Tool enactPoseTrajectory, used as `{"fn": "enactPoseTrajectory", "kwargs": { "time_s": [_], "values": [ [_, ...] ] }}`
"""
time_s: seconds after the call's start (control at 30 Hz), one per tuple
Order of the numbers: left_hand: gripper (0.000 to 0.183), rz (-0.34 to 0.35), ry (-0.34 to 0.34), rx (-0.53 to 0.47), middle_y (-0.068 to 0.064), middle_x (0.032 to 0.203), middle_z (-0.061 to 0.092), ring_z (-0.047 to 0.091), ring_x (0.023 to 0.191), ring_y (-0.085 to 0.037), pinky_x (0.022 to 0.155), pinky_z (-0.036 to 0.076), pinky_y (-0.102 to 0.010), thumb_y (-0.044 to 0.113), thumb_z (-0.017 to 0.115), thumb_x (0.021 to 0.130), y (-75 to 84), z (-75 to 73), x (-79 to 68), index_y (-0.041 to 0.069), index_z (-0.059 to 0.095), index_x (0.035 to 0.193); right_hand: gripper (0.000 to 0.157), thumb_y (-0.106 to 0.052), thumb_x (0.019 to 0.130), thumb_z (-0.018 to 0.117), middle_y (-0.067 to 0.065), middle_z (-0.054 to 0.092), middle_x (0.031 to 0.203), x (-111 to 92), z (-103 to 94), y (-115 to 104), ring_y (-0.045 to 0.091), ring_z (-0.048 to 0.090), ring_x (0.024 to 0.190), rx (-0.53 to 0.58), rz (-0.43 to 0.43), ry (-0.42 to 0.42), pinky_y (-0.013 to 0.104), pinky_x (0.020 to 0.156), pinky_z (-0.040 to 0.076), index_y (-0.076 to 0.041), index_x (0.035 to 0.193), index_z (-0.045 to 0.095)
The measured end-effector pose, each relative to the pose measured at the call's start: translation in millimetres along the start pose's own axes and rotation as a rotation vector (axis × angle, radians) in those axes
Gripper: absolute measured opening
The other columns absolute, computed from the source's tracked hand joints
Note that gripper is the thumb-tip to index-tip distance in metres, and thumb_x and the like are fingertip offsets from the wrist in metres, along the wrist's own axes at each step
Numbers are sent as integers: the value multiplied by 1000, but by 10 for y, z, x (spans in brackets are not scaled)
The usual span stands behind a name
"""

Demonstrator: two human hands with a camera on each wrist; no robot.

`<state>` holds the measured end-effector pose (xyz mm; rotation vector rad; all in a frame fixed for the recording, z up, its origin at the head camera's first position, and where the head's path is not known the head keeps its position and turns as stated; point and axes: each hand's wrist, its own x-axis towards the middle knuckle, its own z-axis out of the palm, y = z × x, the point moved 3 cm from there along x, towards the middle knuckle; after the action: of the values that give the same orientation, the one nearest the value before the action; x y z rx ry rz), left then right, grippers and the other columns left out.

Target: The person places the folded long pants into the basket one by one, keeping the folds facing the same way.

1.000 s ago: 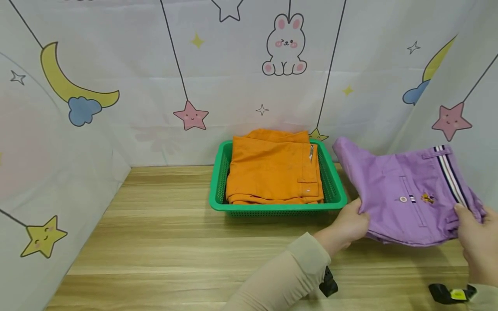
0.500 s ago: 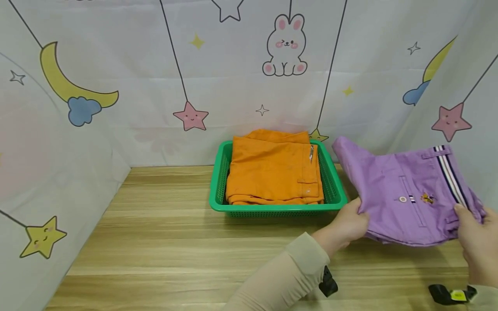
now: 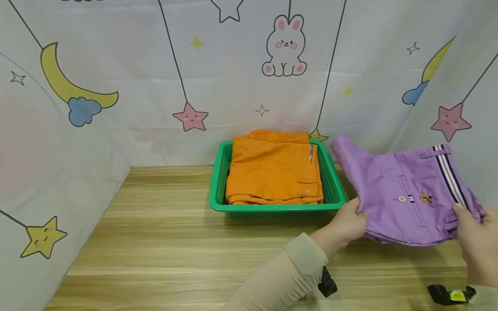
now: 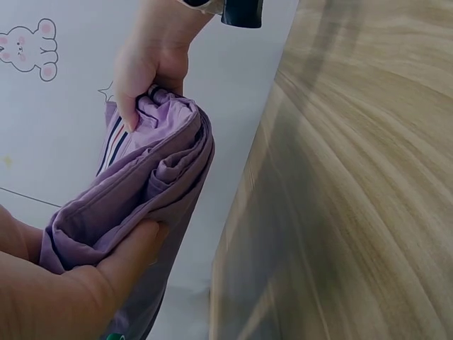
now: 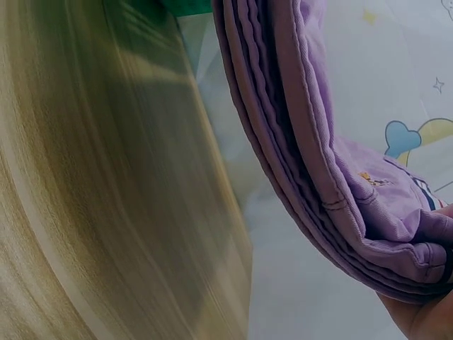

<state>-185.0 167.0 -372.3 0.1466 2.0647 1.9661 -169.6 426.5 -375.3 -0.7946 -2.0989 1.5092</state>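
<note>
Purple folded trousers (image 3: 389,194), with a striped waistband and a small embroidered emblem, hang between both hands on the right of the head view. My left hand (image 3: 348,221) grips their left side near the basket's corner. At the waistband end, my right hand (image 3: 476,242) pinches the cloth with its thumb on top. Seen from the left wrist, the trousers (image 4: 141,170) show several stacked layers and sag between the hands. In the right wrist view the layered lower edge of the trousers (image 5: 297,177) is held above the table.
A green plastic basket (image 3: 280,207) stands at the back middle of the wooden table (image 3: 175,259). Folded orange trousers (image 3: 274,170) lie in it, slightly above its rim at the back. A printed curtain (image 3: 233,77) closes off the back and both sides.
Almost nothing differs; both hands and the purple trousers have shifted very slightly left in the head view.
</note>
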Motion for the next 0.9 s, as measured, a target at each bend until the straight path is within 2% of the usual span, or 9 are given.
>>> {"fn": "enactPoseTrajectory", "kwargs": {
  "time_s": [0.07, 0.23, 0.37, 0.4, 0.43, 0.57, 0.77, 0.9],
  "values": [
    [42, 1, -2, -6, 2, 105, 64, 54, 82, -5, 74, 48, -19, 0, 50, 90, 4, -7, -4, 19, 59, 126, 39, -24, 94, 56, -22, 47, 77, -6, 3, -3, -5, 43, 68, -5, 2, 0, 7, 50, 38, -17, 133, 52],
    [45, 7, -11, 8, 3, 111, 63, 54, 88, -3, 79, 47, -18, 1, 50, 91, 10, -30, -7, 21, 56, 130, 42, -25, 94, 56, -21, 47, 77, -9, 11, -4, -4, 42, 68, -1, 8, 7, 8, 50, 38, -17, 135, 52],
    [45, 15, -9, 25, 4, 113, 63, 54, 90, -3, 81, 47, -18, 2, 50, 90, 6, -46, -4, 21, 55, 131, 29, -23, 94, 56, -20, 48, 75, -10, 11, 0, -4, 43, 64, 15, -1, 15, 10, 48, 38, -23, 122, 57],
    [45, 18, -5, 24, 4, 112, 63, 54, 90, -3, 81, 47, -18, 1, 50, 90, 3, -47, -1, 21, 56, 130, 30, -22, 94, 56, -21, 48, 75, -12, 14, -1, -4, 43, 66, 21, -4, 18, 8, 49, 38, -23, 123, 58],
    [44, 20, -1, 23, 4, 111, 63, 54, 89, -3, 80, 47, -18, 1, 50, 90, 2, -48, 1, 20, 57, 128, 24, -20, 93, 57, -21, 49, 75, -11, 16, -4, -4, 44, 67, 40, -6, 24, 8, 50, 38, -24, 117, 60],
    [41, 29, 18, 18, 3, 105, 64, 53, 84, -4, 77, 47, -18, -2, 50, 88, -3, -52, 5, 18, 61, 123, 23, -15, 92, 57, -22, 50, 77, -24, 25, -15, -5, 44, 75, 71, -12, 43, 3, 57, 37, -26, 112, 61],
    [44, 21, 8, 24, 3, 106, 64, 53, 83, -4, 75, 47, -19, -2, 50, 88, 7, -89, -8, 19, 59, 125, 15, -16, 92, 59, -21, 52, 73, -53, 26, -24, -5, 45, 70, 130, -3, 37, 5, 53, 38, -31, 94, 59],
    [43, 13, 4, 33, 3, 104, 63, 52, 81, -5, 73, 47, -19, -1, 50, 88, 8, -111, -16, 19, 59, 125, 14, -16, 92, 59, -20, 52, 71, -77, 34, -32, -5, 45, 66, 140, -3, 38, 7, 51, 38, -30, 92, 58]
  ]
}}
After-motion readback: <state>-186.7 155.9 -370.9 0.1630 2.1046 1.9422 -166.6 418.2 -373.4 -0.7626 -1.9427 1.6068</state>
